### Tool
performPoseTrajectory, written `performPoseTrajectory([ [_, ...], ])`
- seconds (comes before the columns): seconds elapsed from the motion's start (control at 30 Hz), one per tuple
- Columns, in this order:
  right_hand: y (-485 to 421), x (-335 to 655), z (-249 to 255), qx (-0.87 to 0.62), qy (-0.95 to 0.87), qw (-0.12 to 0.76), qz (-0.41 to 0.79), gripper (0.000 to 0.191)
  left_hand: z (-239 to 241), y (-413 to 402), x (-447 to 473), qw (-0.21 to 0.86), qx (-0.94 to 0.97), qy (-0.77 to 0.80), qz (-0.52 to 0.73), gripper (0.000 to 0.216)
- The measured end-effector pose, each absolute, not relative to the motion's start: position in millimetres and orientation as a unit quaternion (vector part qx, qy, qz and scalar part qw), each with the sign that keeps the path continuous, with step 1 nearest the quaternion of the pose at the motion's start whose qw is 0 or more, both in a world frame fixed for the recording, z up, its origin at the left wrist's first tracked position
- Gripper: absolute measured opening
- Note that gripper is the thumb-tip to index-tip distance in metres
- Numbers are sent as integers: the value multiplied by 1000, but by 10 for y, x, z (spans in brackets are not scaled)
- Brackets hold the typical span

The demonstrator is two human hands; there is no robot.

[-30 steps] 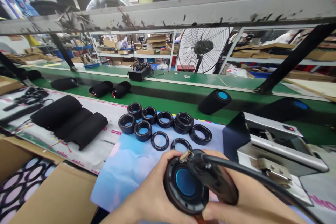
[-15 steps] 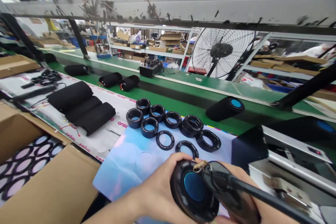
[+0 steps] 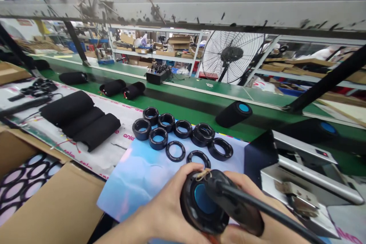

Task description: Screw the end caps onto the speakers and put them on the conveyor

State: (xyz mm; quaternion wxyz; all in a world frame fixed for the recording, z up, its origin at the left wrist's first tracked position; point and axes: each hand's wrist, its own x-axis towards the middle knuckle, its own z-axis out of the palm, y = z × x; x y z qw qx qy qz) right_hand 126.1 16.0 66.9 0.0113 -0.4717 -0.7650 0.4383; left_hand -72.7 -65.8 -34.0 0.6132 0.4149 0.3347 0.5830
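Observation:
My left hand [image 3: 167, 207] is wrapped round a black cylindrical speaker [image 3: 190, 207], its round blue end facing up at me. In my right hand [image 3: 274, 207] is a dark corded electric screwdriver [image 3: 243, 209], with a bit of string tied at its top end. The screwdriver covers the right side of the speaker's end, and its tip is hidden. Just beyond my hands, several black rings [image 3: 158, 138] lie on a blue-pink printed sheet [image 3: 131, 183].
Three black fabric sleeves [image 3: 98, 126] lie to the left, behind an open cardboard box [image 3: 60, 202] of rings. A metal fixture [image 3: 303, 175] stands at right. More black speakers [image 3: 233, 115] rest on the green belt [image 3: 183, 103]. A grey shelf beam [image 3: 183, 7] crosses overhead.
The whole view has shifted, so the surroundings sit a little further left. The screwdriver has tipped slightly over the speaker; both hands keep their holds.

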Motion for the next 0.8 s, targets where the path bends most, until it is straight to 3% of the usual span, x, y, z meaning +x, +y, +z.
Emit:
performPoseTrajectory([
  [0.2, 365, 1060, 1091, -433, -765, -75, 471, 73, -324, -670, -735, 586, 432, 352, 588, 131],
  [0.33, 415, 1070, 1057, -387, -770, -23, 506, 67, -182, -670, -750, 570, 425, 374, 595, 140],
  [0.47, 371, 1309, 857, -401, -717, 78, 565, 61, -68, -674, -690, 566, 423, 366, 606, 98],
  [0.53, 367, 1526, 809, -461, -644, 194, 579, 62, -46, -701, -683, 568, 425, 362, 605, 94],
  [0.67, 415, 1989, 883, -404, -489, 571, 521, 67, -95, -785, -750, 536, 445, 444, 563, 97],
  [0.73, 457, 2127, 946, -369, -446, 681, 448, 65, -141, -761, -734, 495, 442, 521, 538, 94],
  [0.8, 520, 2177, 977, -349, -431, 730, 400, 63, -174, -646, -610, 494, 437, 525, 538, 93],
])
